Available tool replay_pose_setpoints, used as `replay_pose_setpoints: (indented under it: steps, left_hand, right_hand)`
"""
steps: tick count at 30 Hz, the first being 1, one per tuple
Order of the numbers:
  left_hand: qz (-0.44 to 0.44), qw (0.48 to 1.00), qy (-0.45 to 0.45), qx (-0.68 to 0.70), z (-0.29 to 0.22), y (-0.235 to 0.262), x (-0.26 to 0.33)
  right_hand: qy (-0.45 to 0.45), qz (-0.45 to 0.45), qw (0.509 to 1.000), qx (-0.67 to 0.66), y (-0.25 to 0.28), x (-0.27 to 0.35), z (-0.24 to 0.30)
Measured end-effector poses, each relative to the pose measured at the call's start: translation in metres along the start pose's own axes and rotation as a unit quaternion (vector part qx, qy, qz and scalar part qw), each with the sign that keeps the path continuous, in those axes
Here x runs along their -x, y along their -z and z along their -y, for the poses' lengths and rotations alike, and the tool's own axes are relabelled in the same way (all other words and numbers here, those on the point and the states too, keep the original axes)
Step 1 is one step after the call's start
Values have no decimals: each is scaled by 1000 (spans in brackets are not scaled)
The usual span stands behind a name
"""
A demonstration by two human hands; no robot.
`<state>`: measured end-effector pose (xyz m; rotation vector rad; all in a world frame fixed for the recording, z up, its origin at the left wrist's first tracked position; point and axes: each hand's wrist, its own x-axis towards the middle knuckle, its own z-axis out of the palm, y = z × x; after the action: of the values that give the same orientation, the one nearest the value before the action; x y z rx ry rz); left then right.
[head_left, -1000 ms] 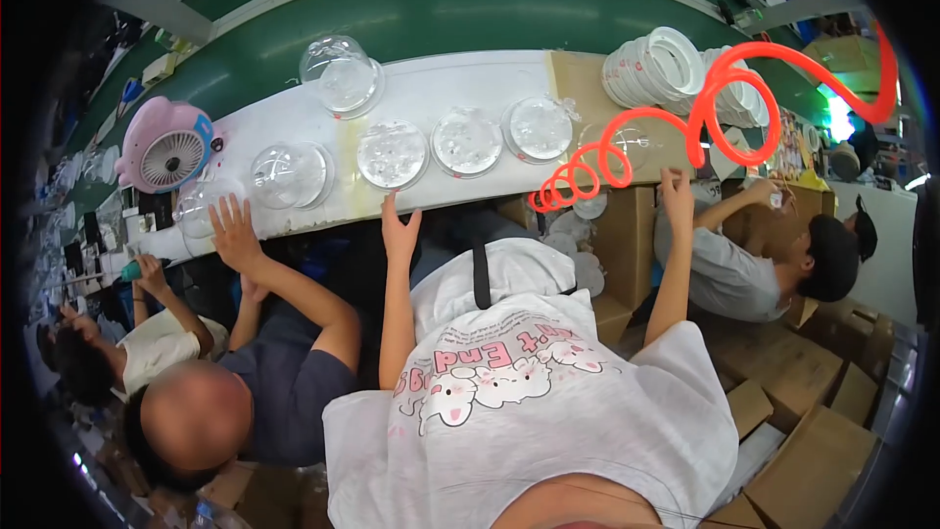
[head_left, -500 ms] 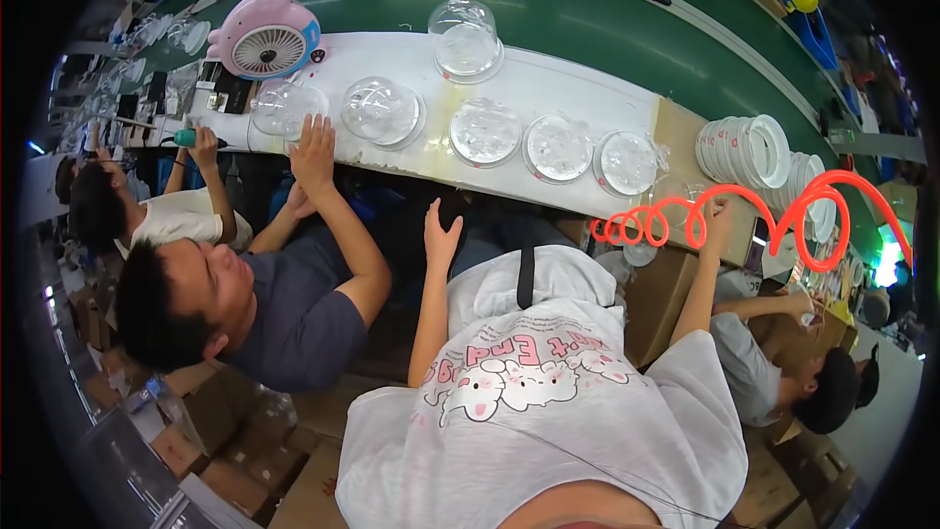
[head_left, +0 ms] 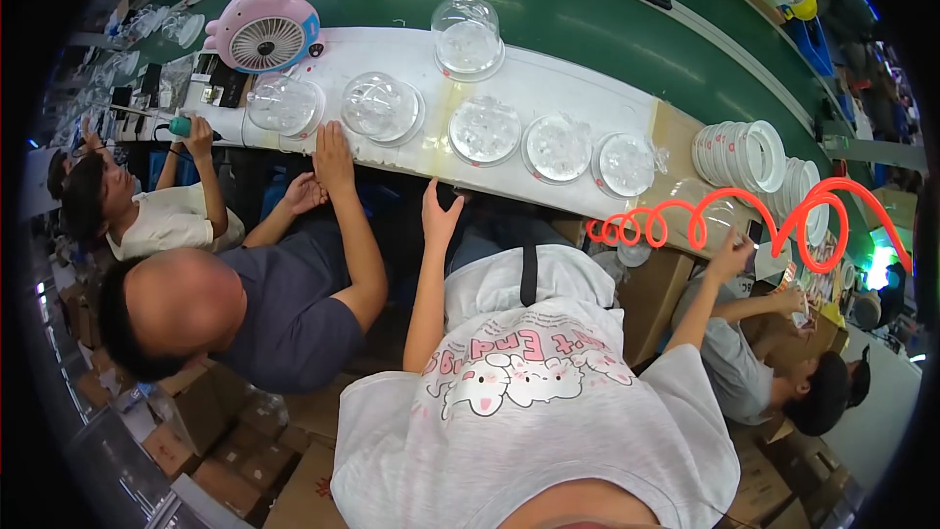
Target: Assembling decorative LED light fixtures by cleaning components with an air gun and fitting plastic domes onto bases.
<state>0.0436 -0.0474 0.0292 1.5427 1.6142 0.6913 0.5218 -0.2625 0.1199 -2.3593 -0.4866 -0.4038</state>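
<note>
My left hand is at the front edge of the white table, thumb and fingers apart, holding nothing. Over at the table's right end, my right hand has its fingers closed at the rim of a clear plastic dome, faint behind the red coil. Several white round bases stand in a row, among them a base with clear wrapping, another base and a third. Farther left are a domed base and another; a tall clear dome stands behind.
A red coiled air hose hangs across the right side, before stacked white rings. A pink fan stands at the back left. A co-worker's hand rests near the table edge; another person holds a green-handled screwdriver. Cardboard boxes stand below.
My right hand has drawn back toward me, and the clear dome beside it shows larger. My left hand has barely moved. The nearest co-worker's hand has shifted right, off the leftmost dome.
</note>
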Motion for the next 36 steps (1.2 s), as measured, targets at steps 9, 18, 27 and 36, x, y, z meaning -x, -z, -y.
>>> replay_pose_setpoints:
  steps: [9, 18, 27, 36]
  left_hand:
    - [54, 994, -95, 23, -33, -24, -55]
    - [37, 996, -83, -21, -22, -34, -61]
    - [318, 558, 207, 738, -134, 64, 7]
    - [224, 626, 192, 721, -120, 47, 23]
  right_hand:
    - [72, 96, 967, -225, 228, -6, 98]
    - [34, 196, 852, -484, 242, 30, 151]
    - [142, 371, 804, -443, 88, 133, 288]
    - [129, 484, 827, -256, 44, 153, 289]
